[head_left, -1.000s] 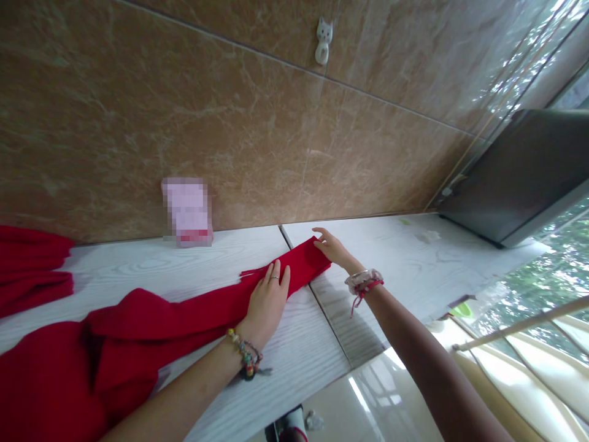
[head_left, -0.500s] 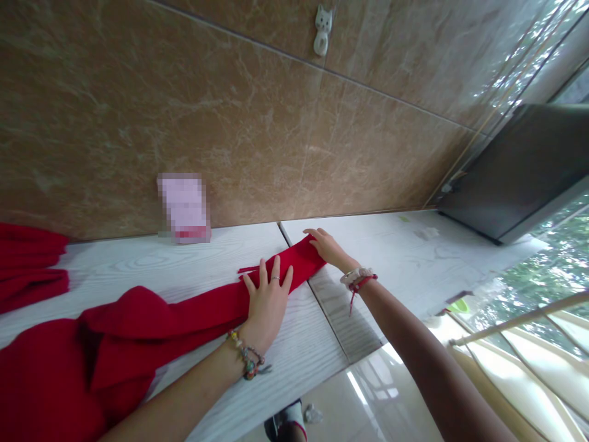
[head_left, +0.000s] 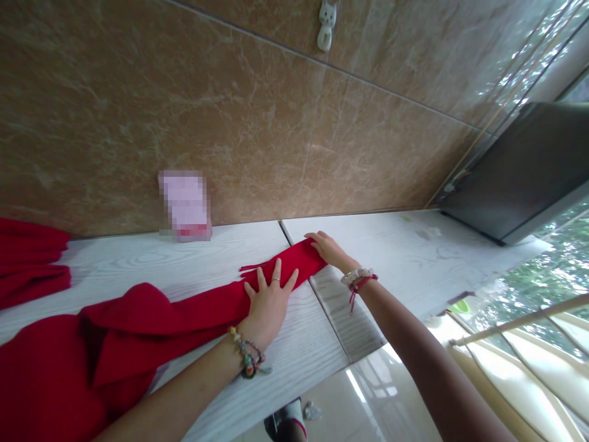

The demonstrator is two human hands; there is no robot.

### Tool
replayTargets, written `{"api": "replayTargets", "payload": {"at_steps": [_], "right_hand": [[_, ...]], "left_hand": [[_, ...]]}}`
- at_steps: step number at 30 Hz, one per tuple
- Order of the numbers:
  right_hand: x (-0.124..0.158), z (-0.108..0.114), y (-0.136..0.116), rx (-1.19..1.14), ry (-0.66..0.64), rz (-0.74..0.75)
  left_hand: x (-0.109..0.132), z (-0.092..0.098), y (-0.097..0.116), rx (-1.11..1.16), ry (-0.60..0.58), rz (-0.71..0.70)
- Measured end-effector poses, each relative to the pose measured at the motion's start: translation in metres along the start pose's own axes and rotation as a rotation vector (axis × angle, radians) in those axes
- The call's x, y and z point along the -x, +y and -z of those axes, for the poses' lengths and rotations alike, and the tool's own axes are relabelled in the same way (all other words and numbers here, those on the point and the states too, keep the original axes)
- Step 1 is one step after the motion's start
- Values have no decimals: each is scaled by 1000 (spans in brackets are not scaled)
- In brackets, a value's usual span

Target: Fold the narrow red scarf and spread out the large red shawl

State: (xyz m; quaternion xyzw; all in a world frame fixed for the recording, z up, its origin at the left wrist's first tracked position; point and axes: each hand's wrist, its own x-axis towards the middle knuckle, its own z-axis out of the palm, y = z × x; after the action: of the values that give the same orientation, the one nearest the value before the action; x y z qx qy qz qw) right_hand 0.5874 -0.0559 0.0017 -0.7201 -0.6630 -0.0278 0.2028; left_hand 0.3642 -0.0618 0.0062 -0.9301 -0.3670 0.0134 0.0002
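- The red cloth [head_left: 202, 316] lies on the white, wood-grained table [head_left: 396, 264], its bulky, rumpled part at the lower left and a long, narrow length running from there to the hands.
- The far end of this length reaches across the dark seam [head_left: 331, 325] in the table; a thin strip of red sticks out along its upper edge.
- The left hand [head_left: 268, 310] rests palm down on the narrow length, fingers spread wide; its grip is open and flat, pinching nothing.
- A ring [head_left: 275, 280] sits on one of its fingers, and a beaded bracelet [head_left: 248, 359] circles the wrist.
- The right hand [head_left: 330, 250] touches the far end of the cloth, fingers slightly bent at the edge; whether its grip is closed around the fabric, I cannot tell.
- A pale and red bracelet [head_left: 361, 279] circles that wrist, its red cord ends hanging down.
- More red fabric [head_left: 32, 270] lies at the left edge, near the wall.
- A pink item [head_left: 186, 202], blurred into blocks, stands against the brown tiled wall [head_left: 257, 123].
- A white cat-shaped piece [head_left: 326, 26] is on the wall above.
- A dark, box-like object [head_left: 519, 172] stands at the table's right end.
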Motion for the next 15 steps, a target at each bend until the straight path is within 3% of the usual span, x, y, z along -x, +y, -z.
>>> {"api": "replayTargets", "payload": {"at_steps": [11, 15], "right_hand": [[33, 19, -12, 163, -161, -145], [37, 26, -24, 279, -55, -184]], "left_hand": [[2, 16, -10, -12, -85, 1], [-4, 12, -12, 93, 59, -110]]}}
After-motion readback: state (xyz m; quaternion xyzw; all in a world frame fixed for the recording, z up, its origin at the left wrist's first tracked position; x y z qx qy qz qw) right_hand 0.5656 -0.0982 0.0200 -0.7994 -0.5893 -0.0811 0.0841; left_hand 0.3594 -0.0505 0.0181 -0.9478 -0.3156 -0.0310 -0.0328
